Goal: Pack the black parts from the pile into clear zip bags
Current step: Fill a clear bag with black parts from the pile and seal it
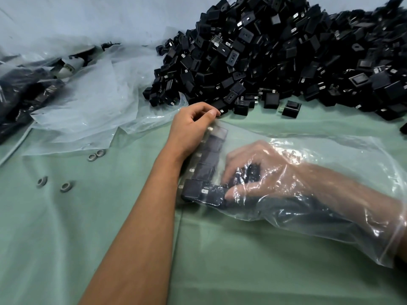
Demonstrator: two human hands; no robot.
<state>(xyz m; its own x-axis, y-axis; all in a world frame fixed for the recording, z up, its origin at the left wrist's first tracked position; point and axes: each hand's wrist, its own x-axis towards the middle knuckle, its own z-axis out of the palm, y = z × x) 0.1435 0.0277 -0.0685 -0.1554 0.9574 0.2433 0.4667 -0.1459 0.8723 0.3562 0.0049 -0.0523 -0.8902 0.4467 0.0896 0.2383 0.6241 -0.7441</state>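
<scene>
While the clear zip bag (319, 172) lies flat on the green cloth (110, 216) near its right edge, we see the right hand (259, 170) reaching inside it through the mouth at the right, fingers curled around a few black parts (248, 172) held against the bag's closed left end. Along that end, a row of black parts (209, 159) stands side by side, with one more lying crosswise at the near corner. Outside the film, the left hand (191, 126) rests against the same end, thumb and fingertips pinched together on the bag's far left corner.

We note the materials: the bag is thin, glossy, wrinkled plastic; the parts are matte black rectangular blocks, some showing small metal tabs. Beyond the bag, toward the cloth's far right corner, the pile of black parts (286, 51) spreads widely, its nearest pieces just beyond the left hand. Loose sheets of clear plastic (88, 95) lie crumpled at the far left, and four small grey rings (66, 186) sit on the cloth left of the forearm.
</scene>
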